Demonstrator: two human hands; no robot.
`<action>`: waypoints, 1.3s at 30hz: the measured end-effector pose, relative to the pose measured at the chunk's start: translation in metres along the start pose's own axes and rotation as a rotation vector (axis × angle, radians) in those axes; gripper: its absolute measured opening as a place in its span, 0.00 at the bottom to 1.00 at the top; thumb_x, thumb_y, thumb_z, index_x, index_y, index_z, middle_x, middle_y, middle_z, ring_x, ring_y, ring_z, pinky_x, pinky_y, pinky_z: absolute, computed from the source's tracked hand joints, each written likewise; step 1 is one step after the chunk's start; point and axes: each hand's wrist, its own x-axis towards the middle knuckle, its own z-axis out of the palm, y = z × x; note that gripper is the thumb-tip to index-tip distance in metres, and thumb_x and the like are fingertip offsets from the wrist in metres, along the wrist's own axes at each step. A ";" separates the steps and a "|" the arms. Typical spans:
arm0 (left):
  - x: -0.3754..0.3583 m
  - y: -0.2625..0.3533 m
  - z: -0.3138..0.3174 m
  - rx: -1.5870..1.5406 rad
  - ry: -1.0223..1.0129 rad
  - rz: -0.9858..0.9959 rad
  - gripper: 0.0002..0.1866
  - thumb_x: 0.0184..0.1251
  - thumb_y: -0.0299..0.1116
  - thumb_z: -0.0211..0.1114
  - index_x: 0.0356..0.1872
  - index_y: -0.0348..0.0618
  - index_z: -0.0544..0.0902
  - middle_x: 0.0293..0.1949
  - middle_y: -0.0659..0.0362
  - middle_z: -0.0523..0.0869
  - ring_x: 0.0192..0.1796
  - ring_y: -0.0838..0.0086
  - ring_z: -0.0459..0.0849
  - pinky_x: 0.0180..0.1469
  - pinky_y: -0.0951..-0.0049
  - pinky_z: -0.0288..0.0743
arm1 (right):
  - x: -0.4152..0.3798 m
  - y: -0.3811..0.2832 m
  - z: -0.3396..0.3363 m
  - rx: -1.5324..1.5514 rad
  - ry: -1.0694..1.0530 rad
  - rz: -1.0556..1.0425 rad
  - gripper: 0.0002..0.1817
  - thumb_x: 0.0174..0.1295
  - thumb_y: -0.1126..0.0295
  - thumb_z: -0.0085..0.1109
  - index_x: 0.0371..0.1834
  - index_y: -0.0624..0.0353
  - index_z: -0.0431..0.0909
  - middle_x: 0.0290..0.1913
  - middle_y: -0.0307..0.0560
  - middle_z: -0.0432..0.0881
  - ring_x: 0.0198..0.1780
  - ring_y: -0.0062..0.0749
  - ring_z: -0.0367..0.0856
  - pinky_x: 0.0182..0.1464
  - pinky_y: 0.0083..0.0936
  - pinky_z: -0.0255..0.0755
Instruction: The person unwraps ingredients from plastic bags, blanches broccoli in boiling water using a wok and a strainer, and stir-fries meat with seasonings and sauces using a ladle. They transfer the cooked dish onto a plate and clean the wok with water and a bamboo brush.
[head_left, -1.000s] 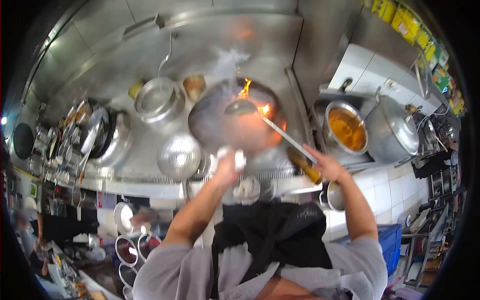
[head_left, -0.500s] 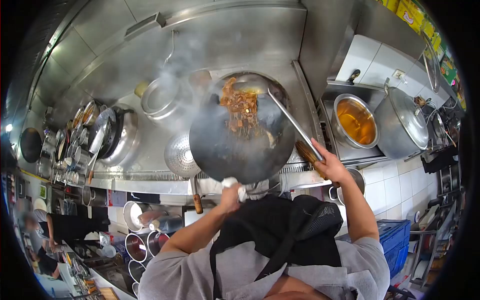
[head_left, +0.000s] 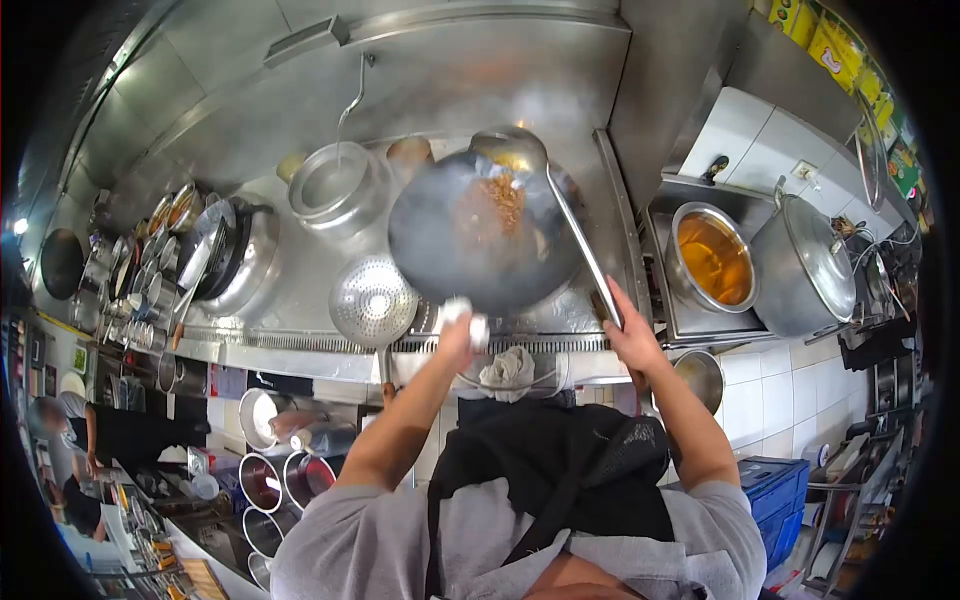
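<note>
Your left hand (head_left: 455,335) is closed around the wok (head_left: 485,240) handle through a white cloth, fingers wrapped tight. Your right hand (head_left: 630,340) grips the wooden end of the long ladle (head_left: 510,150), whose steel shaft runs up toward eleven o'clock.

Half a second ago the wok was tipped up toward you with the brown food thrown high against its far wall; a second ago flames licked at the rim. Now the wok sits flatter and farther back over the burner, no flame shows, and the fried food (head_left: 495,200) has dropped back into the bowl at its twelve o'clock side under a haze of smoke. The ladle bowl has moved from inside the wok to the far rim, at twelve o'clock. That reads as one toss just finished, with the food landed and the ladle clear of it.

At nine o'clock of the wok a perforated skimmer (head_left: 372,300) lies on the steel desk (head_left: 300,290); a steel pot (head_left: 335,185) stands at ten o'clock. At three o'clock sit a pot of orange broth (head_left: 712,258) and a lidded stockpot (head_left: 805,265).

Yellow packets (head_left: 830,45) line the shelf at one o'clock; their print is too small to read.
</note>
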 end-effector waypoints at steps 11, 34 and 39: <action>-0.017 0.071 0.068 -0.044 -0.011 -0.127 0.06 0.75 0.38 0.54 0.41 0.51 0.77 0.33 0.62 0.83 0.35 0.70 0.83 0.33 0.64 0.81 | 0.003 -0.009 -0.006 0.229 0.062 0.129 0.41 0.61 0.82 0.49 0.80 0.52 0.51 0.71 0.53 0.66 0.58 0.34 0.72 0.56 0.24 0.67; -0.089 0.034 0.047 0.425 0.067 0.785 0.28 0.55 0.23 0.58 0.59 0.33 0.62 0.49 0.50 0.74 0.50 0.63 0.77 0.53 0.62 0.76 | 0.011 -0.059 0.079 -0.438 0.133 0.109 0.46 0.67 0.76 0.51 0.82 0.37 0.34 0.31 0.65 0.81 0.25 0.51 0.81 0.27 0.43 0.74; -0.064 0.088 0.051 0.177 0.018 0.292 0.11 0.64 0.32 0.58 0.41 0.34 0.74 0.31 0.51 0.81 0.26 0.65 0.81 0.22 0.66 0.70 | 0.039 -0.064 0.098 1.428 -0.308 0.578 0.22 0.74 0.70 0.47 0.69 0.46 0.61 0.27 0.37 0.68 0.19 0.17 0.68 0.21 0.19 0.68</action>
